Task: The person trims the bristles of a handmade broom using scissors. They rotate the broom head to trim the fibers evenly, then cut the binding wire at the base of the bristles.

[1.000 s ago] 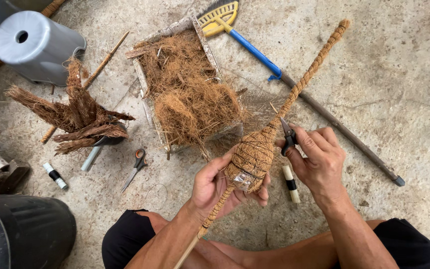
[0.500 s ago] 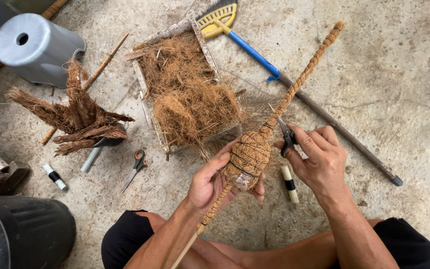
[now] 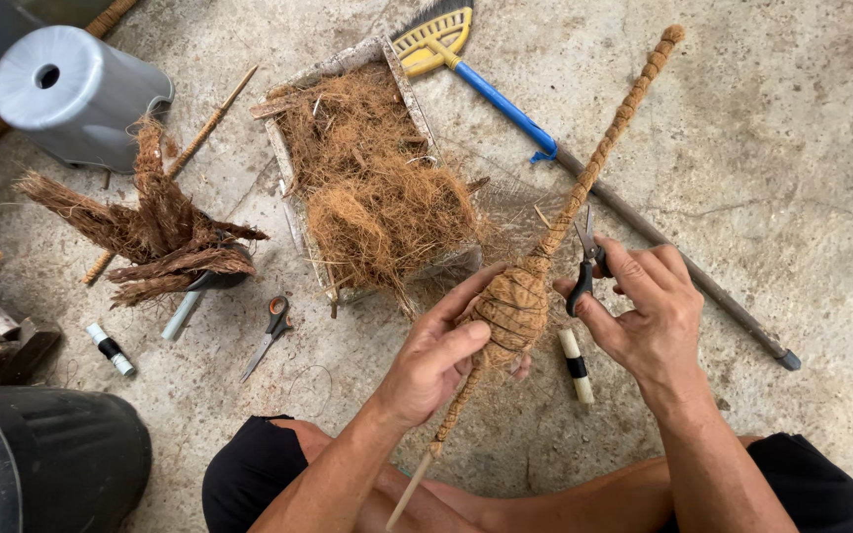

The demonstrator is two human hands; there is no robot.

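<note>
My left hand [image 3: 438,353] grips a long stick wrapped in brown coconut fibre [image 3: 584,192], right at its thick wound bulge [image 3: 513,308]. The stick slants from my lap up to the far right. My right hand [image 3: 646,314] holds small black scissors [image 3: 581,268], their blades pointing up beside the stick just above the bulge. A white spool with a black band [image 3: 576,366] lies on the floor below my right hand.
A shallow tray [image 3: 289,202] heaped with loose coconut fibre sits ahead. A blue-handled broom [image 3: 505,104] lies behind it. Left: a bundle of husk pieces [image 3: 155,232], a grey upturned bucket [image 3: 71,94], a second pair of scissors [image 3: 269,334], another spool [image 3: 111,349], a dark bin [image 3: 46,464].
The stick has shifted slightly in my left hand, whose fingers have spread over the bulge. My right hand has brought the scissors closer to the stick.
</note>
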